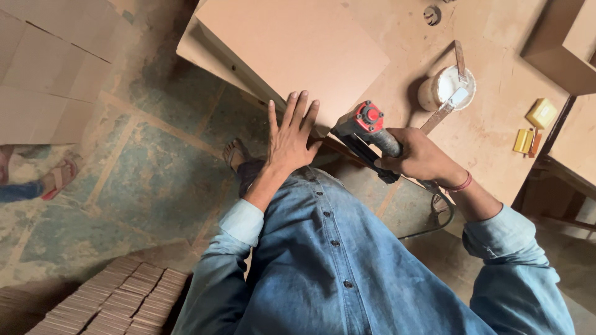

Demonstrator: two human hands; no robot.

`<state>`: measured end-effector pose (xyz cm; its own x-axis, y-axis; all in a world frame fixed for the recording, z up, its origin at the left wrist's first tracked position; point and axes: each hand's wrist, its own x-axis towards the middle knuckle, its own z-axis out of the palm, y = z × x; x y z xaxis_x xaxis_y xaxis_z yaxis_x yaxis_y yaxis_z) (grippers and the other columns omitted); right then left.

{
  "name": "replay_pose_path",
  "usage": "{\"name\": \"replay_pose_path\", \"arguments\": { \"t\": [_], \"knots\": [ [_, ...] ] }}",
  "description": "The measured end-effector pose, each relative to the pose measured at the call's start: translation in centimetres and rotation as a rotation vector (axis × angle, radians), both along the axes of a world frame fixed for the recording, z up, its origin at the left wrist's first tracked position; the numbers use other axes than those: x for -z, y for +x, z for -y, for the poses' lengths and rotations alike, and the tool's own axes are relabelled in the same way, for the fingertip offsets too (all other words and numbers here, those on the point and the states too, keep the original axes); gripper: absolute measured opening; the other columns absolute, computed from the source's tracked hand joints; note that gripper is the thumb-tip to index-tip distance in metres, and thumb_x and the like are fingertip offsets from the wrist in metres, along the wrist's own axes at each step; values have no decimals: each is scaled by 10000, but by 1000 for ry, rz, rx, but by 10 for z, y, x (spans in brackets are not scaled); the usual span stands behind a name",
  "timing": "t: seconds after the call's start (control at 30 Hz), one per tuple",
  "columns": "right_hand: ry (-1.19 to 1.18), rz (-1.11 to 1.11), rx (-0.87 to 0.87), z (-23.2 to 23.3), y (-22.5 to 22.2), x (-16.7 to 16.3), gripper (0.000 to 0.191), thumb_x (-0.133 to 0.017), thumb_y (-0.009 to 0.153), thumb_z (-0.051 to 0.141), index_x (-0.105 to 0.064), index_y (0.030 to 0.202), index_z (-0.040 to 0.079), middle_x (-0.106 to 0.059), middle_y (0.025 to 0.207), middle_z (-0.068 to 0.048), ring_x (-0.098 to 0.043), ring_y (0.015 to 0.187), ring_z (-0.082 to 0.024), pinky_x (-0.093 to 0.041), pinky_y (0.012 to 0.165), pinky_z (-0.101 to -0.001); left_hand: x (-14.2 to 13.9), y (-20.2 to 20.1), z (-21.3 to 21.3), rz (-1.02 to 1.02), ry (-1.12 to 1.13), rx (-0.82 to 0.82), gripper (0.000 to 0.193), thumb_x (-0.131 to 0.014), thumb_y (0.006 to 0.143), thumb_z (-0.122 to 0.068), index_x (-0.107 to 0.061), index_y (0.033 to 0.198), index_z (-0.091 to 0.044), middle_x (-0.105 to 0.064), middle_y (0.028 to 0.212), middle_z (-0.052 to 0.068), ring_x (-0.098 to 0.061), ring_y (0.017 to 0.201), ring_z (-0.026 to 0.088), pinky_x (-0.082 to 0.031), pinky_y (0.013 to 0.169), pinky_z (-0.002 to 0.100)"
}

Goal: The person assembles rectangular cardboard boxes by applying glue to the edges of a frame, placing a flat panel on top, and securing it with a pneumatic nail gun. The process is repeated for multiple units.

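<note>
head view, steeply downward, close in

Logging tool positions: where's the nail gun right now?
In the head view, the nail gun sits right of centre, gripped by the right hand, its nose at the brown board edge beside the flat left hand.

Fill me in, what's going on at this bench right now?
A person in a denim shirt stands over a workbench. The left hand lies flat, fingers spread, on the near edge of a brown board box. The right hand grips a pneumatic nail gun with a red cap, its nose against the box edge beside the left hand. Further back sit a white pot of glue with a stick across it and small yellow blocks. Stacked wooden strips lie on the floor.
</note>
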<state>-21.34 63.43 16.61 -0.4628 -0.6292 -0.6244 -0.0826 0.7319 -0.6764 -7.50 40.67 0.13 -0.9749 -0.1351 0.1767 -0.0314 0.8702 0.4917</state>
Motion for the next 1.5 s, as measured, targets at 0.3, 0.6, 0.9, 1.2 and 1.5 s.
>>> {"name": "replay_pose_path", "arguments": {
  "t": [0.3, 0.6, 0.9, 1.2, 1.5],
  "knots": [
    [-24, -40, 462, -72, 17, 35, 237, -747, 800, 64, -661, 1012, 5, -599, 677, -30, -547, 570, -123, -440, 510, -313, 3, -50, 79, 140, -100, -52, 869, -786, 770, -591, -593, 1484, -135, -343, 1633, 228, -210, 1565, 399, -74, 1264, 714],
    [-343, 67, 344, -59, 69, 97, 267, -758, 759, 27, -687, 1017, 30, -642, 787, 22, -564, 724, -70, -500, 632, -280, 22, -92, 200, -46, 51, -103, 876, -847, 908, -558, -512, 1584, -113, -356, 1587, 304, -359, 1434, 525, -350, 1219, 609],
    [-130, 65, 716, -68, 22, 73, 143, -742, 825, 40, -657, 919, -25, -634, 689, -49, -594, 579, -110, -475, 510, -282, 24, -22, 100, -10, -193, -376, 1024, -726, 935, -661, -361, 1610, 18, -224, 1570, 432, -247, 1464, 597, -198, 1177, 719],
    [-167, -32, 803, -35, 24, 6, 119, -727, 863, 25, -650, 953, 13, -584, 730, 4, -511, 596, -85, -389, 516, -270, 35, -93, 9, -80, -125, 313, 592, -714, 902, -324, -608, 1361, 35, -518, 1501, 239, -439, 1440, 365, -313, 1216, 509],
    [-16, -106, 709, 10, 27, 2, 306, -727, 801, 49, -671, 1098, 0, -606, 726, -12, -567, 622, -100, -456, 554, -276, 49, -99, 17, -349, -20, 356, 325, -662, 980, -167, -686, 1245, 21, -644, 1388, 172, -570, 1354, 317, -423, 1178, 440]
  ]
}}
